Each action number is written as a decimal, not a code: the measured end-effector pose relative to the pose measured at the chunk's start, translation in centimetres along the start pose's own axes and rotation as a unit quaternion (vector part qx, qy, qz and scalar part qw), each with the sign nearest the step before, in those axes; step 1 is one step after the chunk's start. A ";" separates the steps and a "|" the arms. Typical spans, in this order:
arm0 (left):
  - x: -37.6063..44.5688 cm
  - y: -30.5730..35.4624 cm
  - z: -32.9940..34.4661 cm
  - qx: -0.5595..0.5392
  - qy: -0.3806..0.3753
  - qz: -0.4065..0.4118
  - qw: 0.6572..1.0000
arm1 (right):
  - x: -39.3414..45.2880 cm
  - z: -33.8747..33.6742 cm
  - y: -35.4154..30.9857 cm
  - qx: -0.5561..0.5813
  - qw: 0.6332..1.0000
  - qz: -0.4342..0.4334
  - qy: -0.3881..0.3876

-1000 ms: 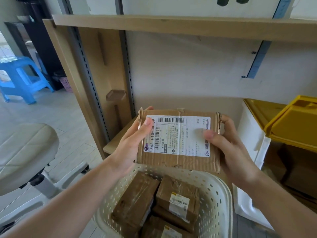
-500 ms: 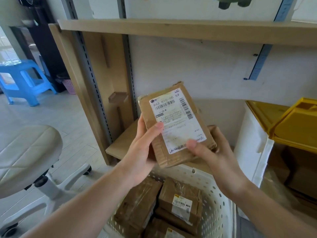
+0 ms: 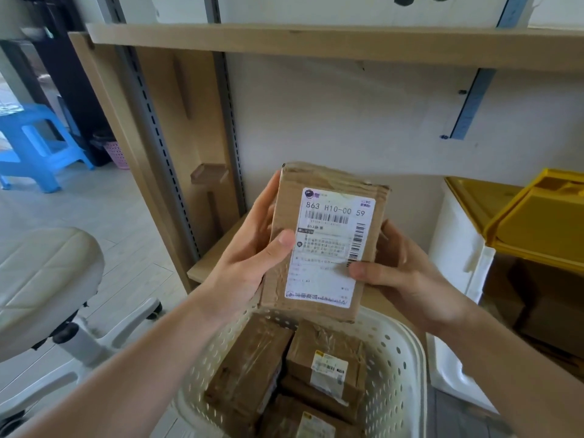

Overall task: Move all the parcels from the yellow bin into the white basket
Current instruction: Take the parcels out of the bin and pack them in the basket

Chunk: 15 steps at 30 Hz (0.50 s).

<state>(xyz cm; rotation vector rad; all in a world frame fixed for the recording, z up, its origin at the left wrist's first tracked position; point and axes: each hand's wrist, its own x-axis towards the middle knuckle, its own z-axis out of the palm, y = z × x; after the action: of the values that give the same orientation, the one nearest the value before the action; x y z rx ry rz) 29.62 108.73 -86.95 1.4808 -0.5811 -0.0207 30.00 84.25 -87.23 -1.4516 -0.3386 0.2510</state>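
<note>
— Cardboard parcel (image 3: pixel 328 235), brown, flat, taped: how is it held?
— It is held upright above the white basket (image 3: pixel 407 368), label side turned to the camera. It is gripped by both hands. The left hand (image 3: pixel 252 248) is wrapped round the left edge, thumb laid on the front face beside the label. The right hand (image 3: pixel 401 276) is closed on the lower right edge, thumb pressed on the label's lower corner, fingers hidden behind the box.
— What is recorded for the label?
— One white shipping label (image 3: pixel 331 245), printed with barcodes and the line "863 H10-00 59". The smaller print is not legible.
— And the basket?
— White plastic, perforated walls, set directly below the held parcel. Several brown parcels are lodged inside: one long parcel (image 3: pixel 249 374) at the left, one labelled parcel (image 3: pixel 328 358) at the right, more beneath them, partly cut off by the lower edge of the view.
— Where is the yellow bin listed?
— The yellow bin (image 3: pixel 537 229) is entered at the right edge, just beside a white container (image 3: pixel 458 257), well apart from the hands. Brown shapes are seen in shadow under it; whether they are parcels cannot be told.
— Other items?
— One wooden shelf (image 3: pixel 316 39) across the top, one cream chair (image 3: pixel 47 279) at the left, one blue stool (image 3: pixel 34 143) further back on the floor.
</note>
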 end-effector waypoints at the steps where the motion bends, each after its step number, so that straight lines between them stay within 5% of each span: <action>1: 0.1 0.2 -0.3 0.011 -0.014 0.013 1.000 | 0.1 -0.3 -0.1 0.001 1.000 -0.019 -0.004; 6: 0.2 0.6 -1.3 0.036 -0.033 -0.002 0.999 | -0.1 -1.3 -0.4 -0.012 0.997 -0.078 -0.012; 15: 0.1 1.0 -1.7 0.036 -0.017 -0.033 0.999 | -0.4 -0.6 -0.9 -0.041 0.997 -0.058 0.028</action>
<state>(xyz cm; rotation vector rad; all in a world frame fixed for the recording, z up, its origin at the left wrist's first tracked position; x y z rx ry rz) 30.03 110.42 -85.91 1.5728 -0.5649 -0.0779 29.80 83.47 -86.37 -1.5115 -0.3895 0.1029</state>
